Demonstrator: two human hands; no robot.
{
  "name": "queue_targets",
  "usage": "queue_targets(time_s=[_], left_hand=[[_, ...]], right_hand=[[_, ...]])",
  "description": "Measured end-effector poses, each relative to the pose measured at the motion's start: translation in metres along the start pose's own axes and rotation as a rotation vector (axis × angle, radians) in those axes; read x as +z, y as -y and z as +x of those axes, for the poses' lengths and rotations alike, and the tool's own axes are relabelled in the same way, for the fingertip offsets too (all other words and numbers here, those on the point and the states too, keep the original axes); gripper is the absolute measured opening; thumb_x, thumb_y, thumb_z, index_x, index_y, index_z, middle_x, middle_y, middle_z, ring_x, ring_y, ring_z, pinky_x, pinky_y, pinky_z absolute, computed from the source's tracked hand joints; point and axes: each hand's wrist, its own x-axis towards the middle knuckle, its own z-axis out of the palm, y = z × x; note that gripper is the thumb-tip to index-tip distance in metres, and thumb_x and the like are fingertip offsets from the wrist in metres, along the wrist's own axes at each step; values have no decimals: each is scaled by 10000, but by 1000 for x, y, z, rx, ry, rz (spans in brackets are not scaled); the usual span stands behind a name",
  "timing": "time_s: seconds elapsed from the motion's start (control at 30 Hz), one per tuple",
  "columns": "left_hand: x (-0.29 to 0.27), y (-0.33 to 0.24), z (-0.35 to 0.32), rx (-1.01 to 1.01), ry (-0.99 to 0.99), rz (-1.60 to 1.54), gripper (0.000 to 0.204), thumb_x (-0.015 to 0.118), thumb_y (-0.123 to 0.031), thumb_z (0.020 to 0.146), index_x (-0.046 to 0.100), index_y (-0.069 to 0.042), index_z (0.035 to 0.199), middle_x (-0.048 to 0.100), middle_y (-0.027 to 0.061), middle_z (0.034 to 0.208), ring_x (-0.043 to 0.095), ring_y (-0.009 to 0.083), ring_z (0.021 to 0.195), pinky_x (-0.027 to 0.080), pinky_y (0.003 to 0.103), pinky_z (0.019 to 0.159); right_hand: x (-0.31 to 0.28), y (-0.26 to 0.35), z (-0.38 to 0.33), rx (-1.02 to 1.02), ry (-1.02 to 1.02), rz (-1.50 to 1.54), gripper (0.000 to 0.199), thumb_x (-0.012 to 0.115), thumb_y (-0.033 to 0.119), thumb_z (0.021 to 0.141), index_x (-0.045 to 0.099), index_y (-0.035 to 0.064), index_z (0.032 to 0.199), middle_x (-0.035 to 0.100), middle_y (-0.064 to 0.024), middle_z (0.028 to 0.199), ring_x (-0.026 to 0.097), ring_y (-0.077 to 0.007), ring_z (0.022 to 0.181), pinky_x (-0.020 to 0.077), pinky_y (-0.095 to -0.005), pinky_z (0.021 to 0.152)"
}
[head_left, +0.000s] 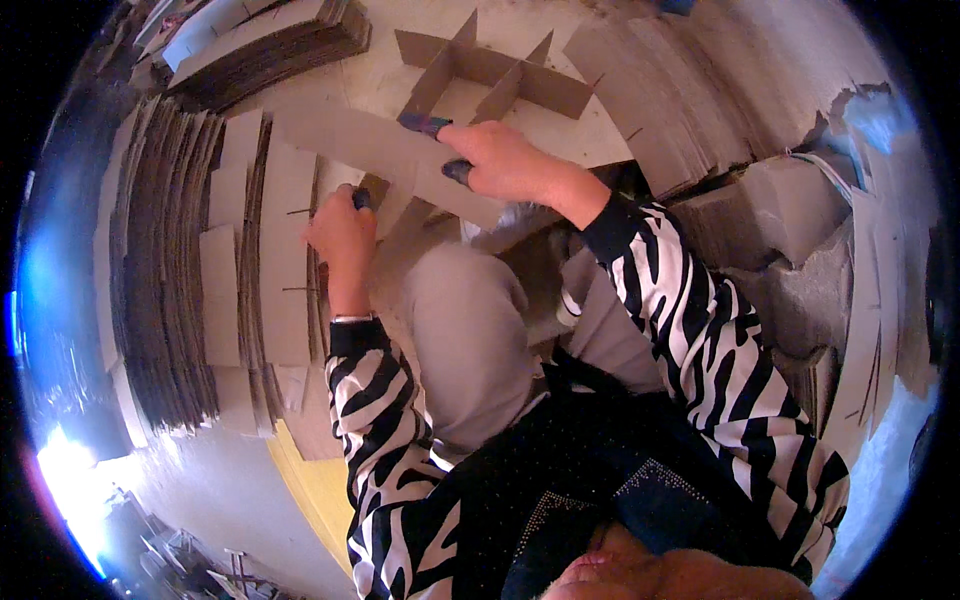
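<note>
My right hand has dark coverings on its fingertips. Its thumb and forefinger close on the edge of a flat grey-brown cardboard strip, slightly blurred, that slants across in front of me. My left hand is curled beside the right edge of an upright slotted cardboard strip. A dark covering shows on one of its fingertips, and what it grips is hidden. Beyond my right hand, a cardboard divider grid of crossed slotted strips stands on a pale board.
Stacked cardboard strips stand on the left, with another stack at the far left. Large cardboard stacks line the right, above further piles. My knees are close below the hands. A yellow panel lies at lower left.
</note>
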Motion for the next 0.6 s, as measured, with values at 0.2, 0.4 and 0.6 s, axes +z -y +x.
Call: queue_targets(time_s=[0.2,0.4,0.6], left_hand=[[10,-4,25,-14,-7,69,180,649,-178,727,659,-115,895,691,118,820,661,328,826,446,476,741],[7,-16,22,109,-192,54,282,642,-167,725,635,-95,997,638,146,1112,616,314,995,442,444,768],[-17,-31,-26,114,194,-107,410,635,-265,804,601,-20,1131,575,167,1242,566,319,1107,433,462,870]], right_hand=[[-24,14,-10,16,59,-282,328,593,38,758,548,41,1083,623,-210,807,599,-426,821,458,-497,670],[3,9,-7,-21,175,-393,266,563,33,768,569,78,1030,642,-166,806,624,-386,814,471,-492,657],[-1,-3,-16,46,87,-394,282,567,30,749,587,83,1025,648,-129,896,624,-352,872,485,-473,682]])
